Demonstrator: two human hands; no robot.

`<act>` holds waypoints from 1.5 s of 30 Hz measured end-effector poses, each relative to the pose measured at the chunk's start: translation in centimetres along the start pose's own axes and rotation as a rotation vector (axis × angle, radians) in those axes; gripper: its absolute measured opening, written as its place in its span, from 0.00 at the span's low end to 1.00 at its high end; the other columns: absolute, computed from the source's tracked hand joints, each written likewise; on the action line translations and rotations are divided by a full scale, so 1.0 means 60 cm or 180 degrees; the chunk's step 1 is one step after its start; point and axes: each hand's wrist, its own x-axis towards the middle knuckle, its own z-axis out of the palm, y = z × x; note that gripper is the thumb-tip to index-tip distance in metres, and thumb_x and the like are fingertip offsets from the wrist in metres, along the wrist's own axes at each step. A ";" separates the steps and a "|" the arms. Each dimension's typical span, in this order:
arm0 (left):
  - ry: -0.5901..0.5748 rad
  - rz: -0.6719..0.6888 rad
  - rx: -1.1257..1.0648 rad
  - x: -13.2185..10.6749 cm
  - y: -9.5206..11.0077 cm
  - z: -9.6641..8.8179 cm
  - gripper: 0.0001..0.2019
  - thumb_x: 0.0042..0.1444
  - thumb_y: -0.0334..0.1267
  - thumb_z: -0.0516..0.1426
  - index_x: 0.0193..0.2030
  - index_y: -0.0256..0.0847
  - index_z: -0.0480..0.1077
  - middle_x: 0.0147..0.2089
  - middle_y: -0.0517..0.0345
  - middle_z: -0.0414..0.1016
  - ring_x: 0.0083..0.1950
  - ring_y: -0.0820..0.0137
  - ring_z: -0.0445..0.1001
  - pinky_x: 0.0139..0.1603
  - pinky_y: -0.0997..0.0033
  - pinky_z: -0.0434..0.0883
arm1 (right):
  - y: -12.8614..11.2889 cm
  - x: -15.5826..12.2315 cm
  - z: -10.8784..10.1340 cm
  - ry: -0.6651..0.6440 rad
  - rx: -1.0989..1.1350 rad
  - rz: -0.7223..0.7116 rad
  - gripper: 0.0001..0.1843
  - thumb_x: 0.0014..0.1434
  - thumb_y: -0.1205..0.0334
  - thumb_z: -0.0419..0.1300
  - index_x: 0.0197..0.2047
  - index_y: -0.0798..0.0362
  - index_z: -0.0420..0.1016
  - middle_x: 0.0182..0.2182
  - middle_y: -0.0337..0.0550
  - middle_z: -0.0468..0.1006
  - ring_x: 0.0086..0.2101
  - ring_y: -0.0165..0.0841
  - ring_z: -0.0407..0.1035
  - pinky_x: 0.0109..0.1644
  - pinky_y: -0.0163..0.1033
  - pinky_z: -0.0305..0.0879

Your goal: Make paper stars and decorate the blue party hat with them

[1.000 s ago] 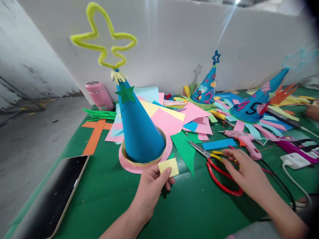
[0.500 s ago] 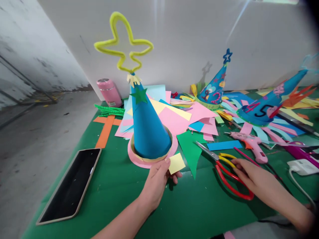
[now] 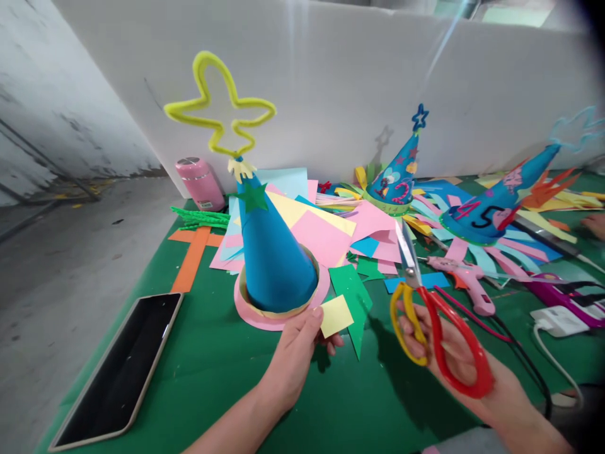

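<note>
My left hand (image 3: 297, 347) pinches a small pale yellow piece of paper (image 3: 337, 316) between thumb and fingers, low over the table. Just behind it stands a blue paper cone hat (image 3: 276, 258) with a pink brim, a green star (image 3: 254, 198) and a yellow pipe-cleaner shape (image 3: 227, 104) on top. In my right hand (image 3: 449, 353) are scissors (image 3: 410, 271) with one yellow and one red handle, raised off the table, blades pointing up and nearly together. A green paper scrap (image 3: 352, 302) lies between the two hands.
A phone (image 3: 120, 372) lies at the left, a pink bottle (image 3: 201, 184) behind. Coloured paper sheets (image 3: 321, 236) cover the back. Two decorated hats (image 3: 394, 176) and a pink glue gun (image 3: 467, 277) are to the right. Another person's hand (image 3: 594, 224) shows at the right edge.
My right hand has lifted the scissors off the table and turned their blades upward. My left hand still holds the yellow paper. The view has shifted slightly.
</note>
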 end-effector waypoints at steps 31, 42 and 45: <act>-0.0164 -0.0102 -0.0447 0.003 -0.003 0.015 0.07 0.46 0.36 0.60 0.30 0.34 0.71 0.19 0.63 0.64 0.22 0.76 0.60 0.23 0.77 0.59 | 0.011 0.047 0.129 0.0316 -0.0056 -0.0155 0.20 0.46 0.57 0.63 0.41 0.53 0.64 0.21 0.31 0.66 0.19 0.24 0.59 0.21 0.30 0.56; 0.0239 0.0043 -0.0269 0.001 -0.005 0.018 0.09 0.46 0.38 0.60 0.30 0.34 0.68 0.24 0.61 0.67 0.24 0.76 0.62 0.25 0.75 0.62 | 0.021 0.035 0.143 0.0335 -0.0256 0.0047 0.20 0.45 0.55 0.64 0.40 0.54 0.65 0.20 0.31 0.67 0.16 0.22 0.58 0.17 0.28 0.55; 0.0462 0.0076 -0.0247 -0.001 0.008 0.017 0.09 0.45 0.38 0.60 0.30 0.35 0.68 0.20 0.64 0.65 0.22 0.77 0.61 0.24 0.76 0.61 | 0.026 0.020 0.130 0.0371 -0.0089 0.0072 0.19 0.45 0.53 0.64 0.38 0.54 0.68 0.20 0.32 0.66 0.17 0.21 0.57 0.18 0.27 0.57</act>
